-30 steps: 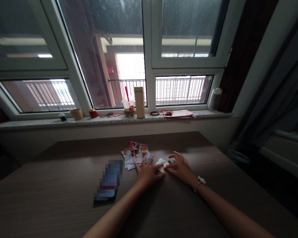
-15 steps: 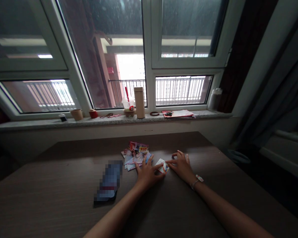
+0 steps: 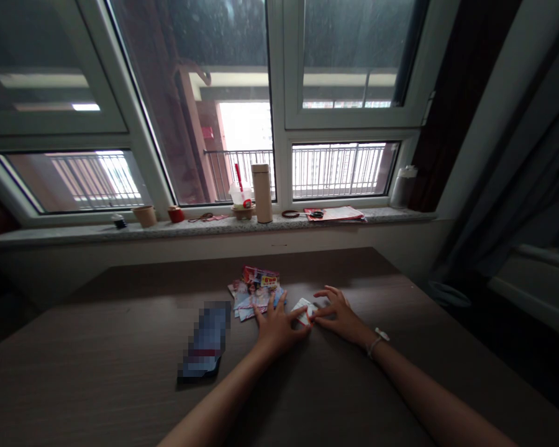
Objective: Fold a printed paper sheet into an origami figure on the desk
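Observation:
A small piece of white folded paper with coloured print lies on the dark table between my hands. My left hand holds it down at its near left side, thumb and forefinger on the paper and the other fingers spread on the table. From the right, the fingertips of my right hand pinch the paper's right edge, the remaining fingers loosely bent; a light bracelet circles that wrist. Just beyond my left fingertips lies a loose pile of colourful printed papers. The fingertips hide part of the folded paper.
A pixelated, phone-like object lies left of my left forearm. Along the windowsill stand a paper cup, a red container, a drink cup with straw, a beige flask, papers and a grey bottle.
My right hand has turned slightly, its wrist shifting right. A flap of the folded paper has been turned over, so its blue and yellow print no longer shows. My left hand has barely moved.

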{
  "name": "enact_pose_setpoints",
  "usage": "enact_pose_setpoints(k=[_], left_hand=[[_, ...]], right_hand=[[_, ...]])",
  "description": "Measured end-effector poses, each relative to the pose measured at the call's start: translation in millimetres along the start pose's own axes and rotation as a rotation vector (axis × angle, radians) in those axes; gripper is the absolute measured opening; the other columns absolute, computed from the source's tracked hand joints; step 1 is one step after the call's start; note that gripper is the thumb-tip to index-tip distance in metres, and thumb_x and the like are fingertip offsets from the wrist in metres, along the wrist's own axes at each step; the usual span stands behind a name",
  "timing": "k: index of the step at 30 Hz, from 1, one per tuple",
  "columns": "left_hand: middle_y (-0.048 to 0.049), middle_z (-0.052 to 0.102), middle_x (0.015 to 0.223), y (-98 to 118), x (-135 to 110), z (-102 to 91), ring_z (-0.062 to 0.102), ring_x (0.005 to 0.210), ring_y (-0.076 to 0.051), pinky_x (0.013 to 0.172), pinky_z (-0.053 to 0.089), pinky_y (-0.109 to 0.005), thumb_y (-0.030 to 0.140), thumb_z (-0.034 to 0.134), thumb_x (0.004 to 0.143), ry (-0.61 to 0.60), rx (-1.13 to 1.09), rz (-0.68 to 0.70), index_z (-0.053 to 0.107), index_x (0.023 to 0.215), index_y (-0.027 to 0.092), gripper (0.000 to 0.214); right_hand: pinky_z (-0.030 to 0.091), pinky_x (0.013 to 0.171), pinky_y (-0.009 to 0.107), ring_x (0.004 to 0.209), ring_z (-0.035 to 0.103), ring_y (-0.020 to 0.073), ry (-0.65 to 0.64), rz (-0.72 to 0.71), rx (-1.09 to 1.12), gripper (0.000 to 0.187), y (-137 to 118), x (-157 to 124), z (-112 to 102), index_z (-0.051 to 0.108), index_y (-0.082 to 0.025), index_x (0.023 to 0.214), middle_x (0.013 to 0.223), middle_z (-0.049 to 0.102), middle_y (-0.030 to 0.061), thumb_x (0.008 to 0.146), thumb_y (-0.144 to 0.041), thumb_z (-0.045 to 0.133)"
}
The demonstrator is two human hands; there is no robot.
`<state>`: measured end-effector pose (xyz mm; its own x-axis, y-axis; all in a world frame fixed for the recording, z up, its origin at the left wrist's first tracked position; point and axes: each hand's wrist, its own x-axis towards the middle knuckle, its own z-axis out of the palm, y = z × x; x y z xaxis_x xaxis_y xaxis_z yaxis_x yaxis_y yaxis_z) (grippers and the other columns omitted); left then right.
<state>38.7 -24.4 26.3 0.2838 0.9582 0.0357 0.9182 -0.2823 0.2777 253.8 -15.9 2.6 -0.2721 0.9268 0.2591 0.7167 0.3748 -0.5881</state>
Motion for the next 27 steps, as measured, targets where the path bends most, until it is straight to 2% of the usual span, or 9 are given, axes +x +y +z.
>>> enact_pose_setpoints(k=[3,7,12,17,22,27], left_hand=[[0.0023,0.03,0.163,-1,0,0.3,0.01,0.151,-0.045,0.108,-0.006,-0.079,0.069,0.058,0.08,-0.003,-0.005,0.006,0.054,0.134,0.055,0.056],[0.0028,0.029,0.163,0,1,0.1,0.009,0.151,-0.045,0.107,-0.004,-0.08,0.071,0.057,0.079,-0.003,-0.003,0.004,0.054,0.133,0.056,0.056],[0.0028,0.028,0.164,1,1,-1.7,0.008,0.151,-0.045,0.109,-0.007,-0.077,0.069,0.06,0.079,-0.017,0.006,-0.012,0.054,0.134,0.054,0.058],[0.0042,0.027,0.164,1,1,-0.6,0.008,0.151,-0.046,0.11,-0.004,-0.078,0.069,0.06,0.078,-0.026,0.008,-0.012,0.054,0.134,0.055,0.058],[0.0035,0.028,0.163,-1,3,1.8,0.008,0.151,-0.046,0.109,-0.005,-0.078,0.069,0.061,0.078,-0.01,0.002,-0.009,0.055,0.133,0.055,0.057],[0.0022,0.03,0.163,-1,2,2.1,0.01,0.151,-0.045,0.108,-0.007,-0.078,0.07,0.059,0.08,0.008,0.002,0.004,0.055,0.133,0.055,0.056]], right_hand=[[0.014,0.121,0.055,0.144,0.025,0.0297,-0.013,0.017,-0.031,0.014,-1,0,0,0.08,-0.036,0.092,0.139,0.055,0.0024,0.084,-0.038,0.069],[0.009,0.119,0.061,0.144,0.026,0.0303,0.04,0.088,-0.112,0.016,-4,2,0,0.079,-0.039,0.094,0.137,0.055,0.0027,0.086,-0.037,0.066],[0.009,0.117,0.064,0.142,0.028,0.0314,0.115,0.159,-0.209,0.019,-10,4,2,0.078,-0.041,0.1,0.133,0.055,0.004,0.088,-0.041,0.063],[0.011,0.117,0.064,0.141,0.03,0.0326,0.176,0.177,-0.265,0.02,-11,5,6,0.077,-0.041,0.102,0.129,0.056,0.0052,0.09,-0.042,0.061],[0.012,0.116,0.064,0.141,0.03,0.0331,0.143,0.189,-0.218,0.02,-6,6,7,0.077,-0.041,0.102,0.126,0.057,0.005,0.089,-0.043,0.061],[0.021,0.117,0.055,0.134,0.039,0.0289,0.137,0.131,-0.154,0.021,-2,6,4,0.077,-0.039,0.104,0.13,0.057,0.0048,0.089,-0.041,0.063]])
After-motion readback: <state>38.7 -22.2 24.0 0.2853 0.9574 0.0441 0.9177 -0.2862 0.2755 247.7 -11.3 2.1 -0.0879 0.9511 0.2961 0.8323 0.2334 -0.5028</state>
